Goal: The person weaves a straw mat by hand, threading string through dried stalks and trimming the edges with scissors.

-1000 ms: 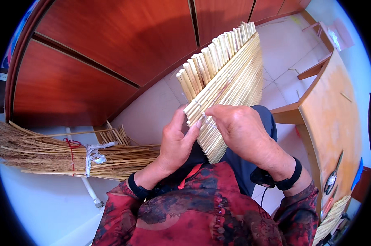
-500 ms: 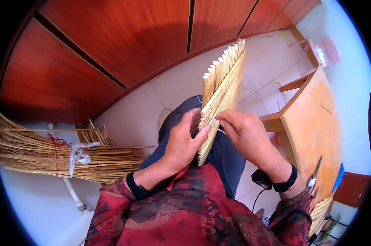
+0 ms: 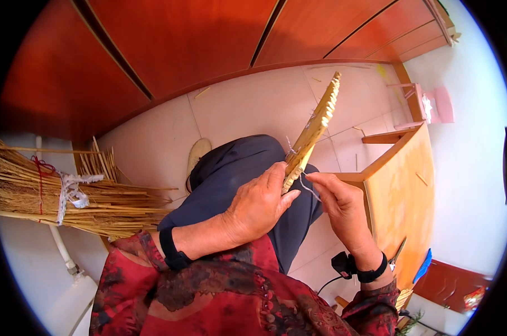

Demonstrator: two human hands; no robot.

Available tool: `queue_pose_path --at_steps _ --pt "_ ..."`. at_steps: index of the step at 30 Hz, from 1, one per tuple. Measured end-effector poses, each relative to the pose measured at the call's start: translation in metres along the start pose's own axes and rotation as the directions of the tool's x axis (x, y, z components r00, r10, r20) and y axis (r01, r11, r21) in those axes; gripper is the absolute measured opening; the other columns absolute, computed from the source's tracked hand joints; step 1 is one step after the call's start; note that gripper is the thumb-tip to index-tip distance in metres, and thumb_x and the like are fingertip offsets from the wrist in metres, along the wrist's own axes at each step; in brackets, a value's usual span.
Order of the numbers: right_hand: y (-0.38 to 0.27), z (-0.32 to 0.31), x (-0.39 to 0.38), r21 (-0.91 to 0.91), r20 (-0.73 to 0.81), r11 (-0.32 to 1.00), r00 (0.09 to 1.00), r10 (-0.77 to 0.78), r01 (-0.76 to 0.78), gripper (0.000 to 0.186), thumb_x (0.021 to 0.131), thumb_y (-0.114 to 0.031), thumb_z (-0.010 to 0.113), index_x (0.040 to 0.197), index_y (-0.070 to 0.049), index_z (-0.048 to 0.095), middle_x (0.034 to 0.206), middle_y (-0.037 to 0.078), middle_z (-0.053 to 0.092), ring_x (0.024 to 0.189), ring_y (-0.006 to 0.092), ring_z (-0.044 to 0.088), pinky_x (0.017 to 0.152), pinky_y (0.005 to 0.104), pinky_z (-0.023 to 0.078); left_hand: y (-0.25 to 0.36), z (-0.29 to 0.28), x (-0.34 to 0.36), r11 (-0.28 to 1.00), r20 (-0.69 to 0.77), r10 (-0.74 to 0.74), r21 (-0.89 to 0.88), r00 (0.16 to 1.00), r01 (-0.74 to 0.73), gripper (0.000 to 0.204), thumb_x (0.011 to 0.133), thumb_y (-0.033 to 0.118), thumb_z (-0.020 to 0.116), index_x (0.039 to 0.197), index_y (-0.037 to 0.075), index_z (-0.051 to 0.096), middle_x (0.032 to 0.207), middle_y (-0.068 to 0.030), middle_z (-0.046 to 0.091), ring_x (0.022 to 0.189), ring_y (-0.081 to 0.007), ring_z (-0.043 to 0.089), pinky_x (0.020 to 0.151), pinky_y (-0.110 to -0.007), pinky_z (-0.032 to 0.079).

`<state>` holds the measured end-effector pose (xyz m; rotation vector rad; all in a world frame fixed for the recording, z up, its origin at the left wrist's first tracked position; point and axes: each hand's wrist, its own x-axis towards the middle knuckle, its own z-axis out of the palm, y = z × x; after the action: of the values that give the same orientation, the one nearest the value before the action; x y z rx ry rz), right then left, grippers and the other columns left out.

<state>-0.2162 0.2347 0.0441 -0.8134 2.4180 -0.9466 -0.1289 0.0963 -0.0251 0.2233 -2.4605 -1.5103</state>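
A mat of pale reed sticks stands nearly edge-on over my dark-trousered legs, leaning to the right at its top. My left hand is closed around its lower end, the thumb along the near side. Just right of that end, my right hand pinches a thin white string, which runs from the reeds to my fingertips. Short loose strands stick out from the mat’s far side. Black straps circle both wrists.
At left lies a tied bundle of long straw stalks. A wooden table stands at right, scissors near its front. A pink chair is beyond it. Red cabinets line the back, above a tiled floor.
The mat has turned from showing its broad face to nearly edge-on, its top now lower. My right hand has drawn a little away from it to the right, with the string in its fingers.
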Motion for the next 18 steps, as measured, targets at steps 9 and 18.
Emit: queue_pose_path --at_steps 9,18 --pt "0.006 0.002 -0.003 -0.144 -0.060 0.985 0.992 -0.109 0.100 0.018 0.077 0.007 0.057 0.093 -0.001 0.061 0.080 0.011 0.061 0.067 0.0195 0.060 0.061 0.0252 0.047 -0.008 0.008 -0.001 0.987 -0.060 0.156 0.038 0.986 -0.154 0.046 0.074 0.008 0.064 0.111 -0.008 0.041 0.098 -0.0228 0.055 0.081 -0.0349 0.059 0.068 -0.036 0.049" --pt "0.011 0.005 0.001 -0.176 -0.051 0.975 0.988 -0.149 0.138 0.018 0.077 0.007 0.058 0.092 0.000 0.060 0.079 0.011 0.061 0.068 0.0206 0.060 0.061 0.0255 0.047 -0.010 0.002 0.002 0.965 -0.054 0.226 0.149 0.973 -0.216 0.050 0.065 0.009 0.062 0.106 -0.013 0.043 0.097 -0.0232 0.055 0.083 -0.0292 0.060 0.072 -0.031 0.050"
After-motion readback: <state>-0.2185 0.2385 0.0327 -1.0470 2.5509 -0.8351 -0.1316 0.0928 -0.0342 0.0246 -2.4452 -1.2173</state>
